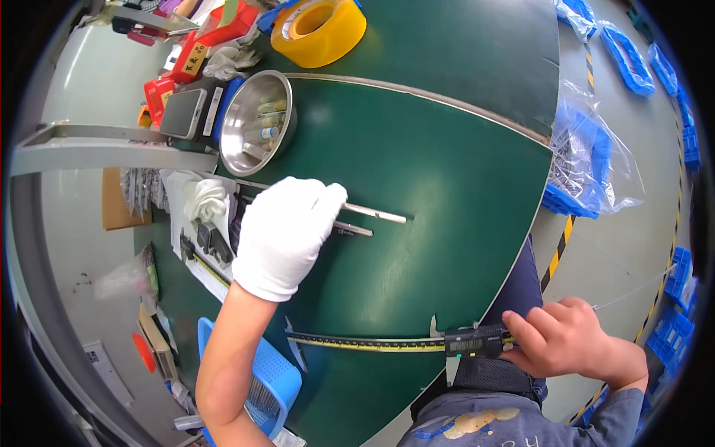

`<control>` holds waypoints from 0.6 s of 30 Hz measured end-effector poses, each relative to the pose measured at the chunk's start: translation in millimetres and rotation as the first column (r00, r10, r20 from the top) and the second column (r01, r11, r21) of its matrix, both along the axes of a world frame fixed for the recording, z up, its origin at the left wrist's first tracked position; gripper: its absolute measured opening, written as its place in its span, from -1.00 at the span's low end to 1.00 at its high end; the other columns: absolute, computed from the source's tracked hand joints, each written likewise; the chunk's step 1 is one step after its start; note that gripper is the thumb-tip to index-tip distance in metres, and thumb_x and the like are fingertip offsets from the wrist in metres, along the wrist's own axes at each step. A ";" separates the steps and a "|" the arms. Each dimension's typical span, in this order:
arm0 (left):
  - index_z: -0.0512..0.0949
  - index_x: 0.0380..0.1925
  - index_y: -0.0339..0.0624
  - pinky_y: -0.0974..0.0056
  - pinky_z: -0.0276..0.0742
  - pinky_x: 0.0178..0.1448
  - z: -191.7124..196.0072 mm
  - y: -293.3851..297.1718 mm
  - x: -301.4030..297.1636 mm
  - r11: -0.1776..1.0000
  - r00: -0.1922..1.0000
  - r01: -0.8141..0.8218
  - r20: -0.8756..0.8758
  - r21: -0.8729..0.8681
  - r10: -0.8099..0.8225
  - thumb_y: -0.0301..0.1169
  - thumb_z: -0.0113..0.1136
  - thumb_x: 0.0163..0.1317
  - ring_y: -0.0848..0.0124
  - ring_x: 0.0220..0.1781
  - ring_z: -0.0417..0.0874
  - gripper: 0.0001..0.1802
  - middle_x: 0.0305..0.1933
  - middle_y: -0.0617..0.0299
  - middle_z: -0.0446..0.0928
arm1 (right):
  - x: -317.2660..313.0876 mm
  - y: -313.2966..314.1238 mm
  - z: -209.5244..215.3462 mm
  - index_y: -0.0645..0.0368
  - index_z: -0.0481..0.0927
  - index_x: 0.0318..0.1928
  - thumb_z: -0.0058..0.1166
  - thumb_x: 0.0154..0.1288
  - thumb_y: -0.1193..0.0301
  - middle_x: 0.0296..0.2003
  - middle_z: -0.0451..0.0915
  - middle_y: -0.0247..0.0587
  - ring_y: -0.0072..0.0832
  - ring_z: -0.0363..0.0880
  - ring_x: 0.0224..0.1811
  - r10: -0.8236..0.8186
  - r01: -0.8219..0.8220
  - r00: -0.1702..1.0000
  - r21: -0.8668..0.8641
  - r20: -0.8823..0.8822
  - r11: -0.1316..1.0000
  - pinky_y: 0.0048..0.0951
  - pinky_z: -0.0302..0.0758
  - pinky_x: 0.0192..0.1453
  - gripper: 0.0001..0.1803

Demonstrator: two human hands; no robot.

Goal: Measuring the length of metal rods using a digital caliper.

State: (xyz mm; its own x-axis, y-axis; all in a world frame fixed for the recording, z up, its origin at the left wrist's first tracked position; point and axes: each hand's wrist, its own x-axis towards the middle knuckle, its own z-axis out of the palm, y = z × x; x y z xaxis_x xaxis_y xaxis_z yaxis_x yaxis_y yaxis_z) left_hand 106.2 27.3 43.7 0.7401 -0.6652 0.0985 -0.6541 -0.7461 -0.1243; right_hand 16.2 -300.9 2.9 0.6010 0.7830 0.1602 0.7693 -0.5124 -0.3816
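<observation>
My left hand (281, 238), in a white glove, is closed on a slim metal rod (376, 214) above the green table. Just below that rod, a second metal rod (354, 229) sticks out from under the glove; whether I grip it too is hidden. My bare right hand (555, 339) is wrapped round the display end of a digital caliper (469, 343). The caliper's long scale reaches left over the table's near edge, its jaws far apart with nothing between them.
Beyond my left hand stands a steel bowl (237, 134) with small bottles. A scale (183, 113), red bins (192, 56) and a yellow tape roll (319, 33) are behind. A blue basket (279, 380) sits beside my left forearm. A bag-lined blue crate (581, 164) stands right of the table.
</observation>
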 end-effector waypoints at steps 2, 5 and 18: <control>0.59 -0.20 -0.20 0.25 0.55 -0.32 -9.8 3.0 1.9 1.000 0.997 0.007 -0.071 -0.024 -0.009 -0.64 0.15 -0.15 0.21 -0.37 0.61 -0.61 -0.39 0.14 0.55 | 2.4 0.4 1.2 0.23 0.57 -0.24 0.29 -0.20 0.17 -0.69 0.19 -0.47 -0.61 0.25 -0.75 0.010 -0.010 1.000 -0.007 0.009 1.000 -0.52 0.13 -0.73 -0.50; 0.60 -0.21 -0.17 0.26 0.56 -0.34 -13.3 7.8 5.7 0.997 0.997 0.004 -0.075 -0.079 -0.010 -0.63 0.17 -0.14 0.21 -0.39 0.61 -0.62 -0.40 0.14 0.55 | 4.5 0.1 2.3 0.22 0.59 -0.29 0.27 -0.16 0.18 -0.70 0.15 -0.50 -0.66 0.19 -0.75 0.028 -0.028 1.000 -0.017 0.006 0.999 -0.57 0.04 -0.74 -0.56; 0.58 -0.30 -0.13 0.27 0.54 -0.28 -21.1 36.0 11.5 0.974 0.999 -0.007 -0.049 -0.227 -0.004 -0.60 0.20 -0.24 0.26 -0.31 0.60 -0.63 -0.37 0.23 0.54 | 3.3 -2.1 4.1 0.18 0.57 -0.25 0.25 -0.17 0.15 -0.72 0.17 -0.50 -0.63 0.19 -0.78 -0.007 0.002 0.998 -0.078 -0.068 0.997 -0.54 0.07 -0.73 -0.54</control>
State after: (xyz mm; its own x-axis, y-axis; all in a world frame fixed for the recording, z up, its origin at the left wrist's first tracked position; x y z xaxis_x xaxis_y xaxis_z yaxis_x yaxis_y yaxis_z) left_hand 117.7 63.3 22.6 0.7489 -0.6284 0.2102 -0.6539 -0.7522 0.0808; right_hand 19.5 -303.0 7.0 0.6123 0.7886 0.0571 0.7402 -0.5463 -0.3920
